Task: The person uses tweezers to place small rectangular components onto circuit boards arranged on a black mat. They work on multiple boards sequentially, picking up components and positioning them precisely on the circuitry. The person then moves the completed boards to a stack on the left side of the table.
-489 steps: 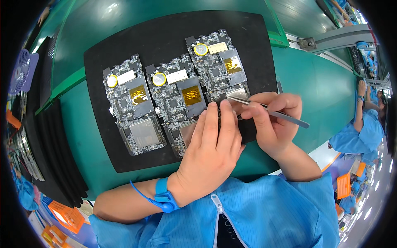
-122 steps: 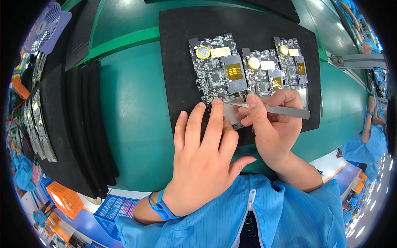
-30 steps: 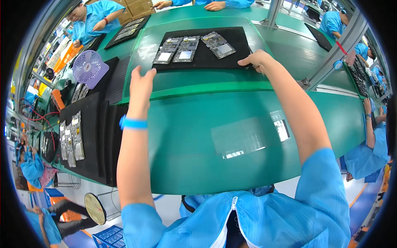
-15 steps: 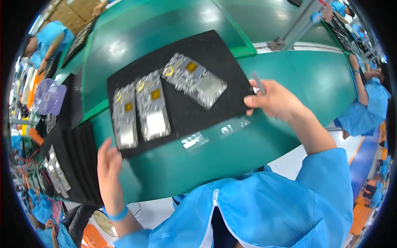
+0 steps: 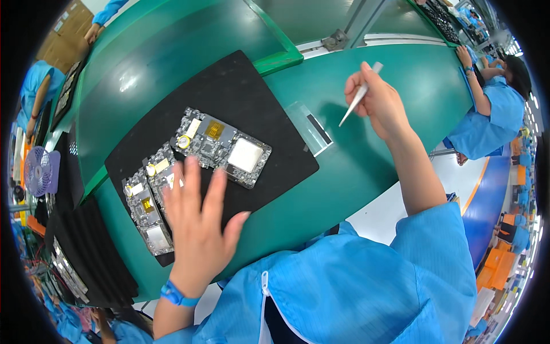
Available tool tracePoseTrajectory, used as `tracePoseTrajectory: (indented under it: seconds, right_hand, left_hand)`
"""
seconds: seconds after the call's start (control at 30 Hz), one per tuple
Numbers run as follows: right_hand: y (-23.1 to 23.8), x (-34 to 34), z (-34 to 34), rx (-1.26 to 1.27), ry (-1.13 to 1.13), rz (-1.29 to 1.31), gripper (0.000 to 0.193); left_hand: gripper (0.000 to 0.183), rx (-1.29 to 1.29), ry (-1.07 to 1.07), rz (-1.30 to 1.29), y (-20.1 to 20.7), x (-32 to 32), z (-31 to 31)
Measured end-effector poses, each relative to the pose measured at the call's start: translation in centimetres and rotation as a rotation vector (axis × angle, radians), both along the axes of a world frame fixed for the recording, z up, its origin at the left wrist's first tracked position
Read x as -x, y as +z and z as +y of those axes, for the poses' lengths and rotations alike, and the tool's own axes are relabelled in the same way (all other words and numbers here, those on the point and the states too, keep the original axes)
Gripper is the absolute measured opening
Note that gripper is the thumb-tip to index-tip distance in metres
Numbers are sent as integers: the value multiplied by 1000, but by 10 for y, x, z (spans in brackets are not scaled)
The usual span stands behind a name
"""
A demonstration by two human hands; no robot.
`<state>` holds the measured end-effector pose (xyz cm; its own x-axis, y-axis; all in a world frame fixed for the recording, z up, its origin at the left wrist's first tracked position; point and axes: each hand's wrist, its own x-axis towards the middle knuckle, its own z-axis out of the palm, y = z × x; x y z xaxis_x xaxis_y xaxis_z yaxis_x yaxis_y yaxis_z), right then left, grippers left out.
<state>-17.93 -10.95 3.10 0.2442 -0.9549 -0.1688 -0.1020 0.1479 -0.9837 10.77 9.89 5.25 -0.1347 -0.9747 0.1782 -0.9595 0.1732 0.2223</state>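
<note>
My left hand [image 5: 200,229] is spread open over the black mat [image 5: 281,157]. Its fingers reach across the middle circuit board [image 5: 158,163], hiding much of it, and sit near the lower edge of the tilted circuit board [image 5: 220,146]. Contact with the boards I cannot tell. Another circuit board [image 5: 147,209] lies to the left. Each board carries a pale label, and silvery squares show on the outer two. To the right of the mat, my right hand [image 5: 382,106] is closed on pale tweezers [image 5: 360,96], tips pointing down-left above the green table. Near those tips lies a clear film strip [image 5: 309,127] with a black bar.
Black trays [image 5: 94,246] with more boards stand at the left. A purple fan [image 5: 41,172] is beyond them. A green raised edge [image 5: 281,62] and a metal post [image 5: 358,26] border the far side. A co-worker in blue [image 5: 487,123] sits at the right.
My right hand has left the mat's edge and lifted away rightward with the tweezers. My left hand has come from beside the mat to over the boards. The mat sits more turned in view.
</note>
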Motion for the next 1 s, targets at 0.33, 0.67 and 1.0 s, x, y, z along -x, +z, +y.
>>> tracePoseTrajectory:
  seconds: [0.33, 0.67, 1.0]
  right_hand:
    - [-21, -22, -1, 23, 76, -20, 26]
    - [-19, -26, 4, 108, 35, 138, 22]
    - [-17, -28, 5, 114, 28, 120, 23]
  left_hand:
    - [61, 79, -277, 96, -50, 93, -97]
    - [64, 53, -311, 111, -51, 92, -105]
    - [62, 56, -303, 121, -48, 93, -105]
